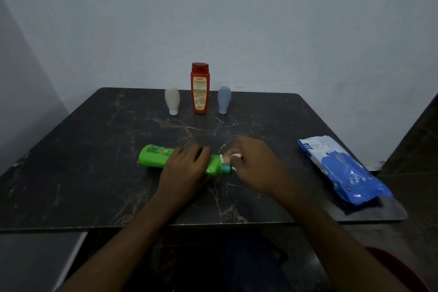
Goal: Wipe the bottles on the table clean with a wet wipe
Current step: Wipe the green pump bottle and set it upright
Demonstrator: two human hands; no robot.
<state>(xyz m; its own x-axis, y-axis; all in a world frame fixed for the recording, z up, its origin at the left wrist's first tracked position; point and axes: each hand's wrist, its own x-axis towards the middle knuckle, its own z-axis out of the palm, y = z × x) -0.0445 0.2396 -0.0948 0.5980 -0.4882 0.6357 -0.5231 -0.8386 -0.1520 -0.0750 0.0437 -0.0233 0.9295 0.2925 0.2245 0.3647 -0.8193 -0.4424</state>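
Lying near-middle on the dark marbled table (94, 149), the green plastic bottle (154, 157), likely light and slippery, is best pinned mid-body, where the left hand (184, 163) curls over it, while the right hand (256, 163) pinches a white wet wipe (236, 155) at its teal cap (226, 169).

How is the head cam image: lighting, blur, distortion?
Head view: dim, flat light, no glare on the dark table; wide-angle bows the table edges; right hand and wet wipe look smeared at the cap of the green bottle; left hand grips its body; label on the red bottle is unreadable.
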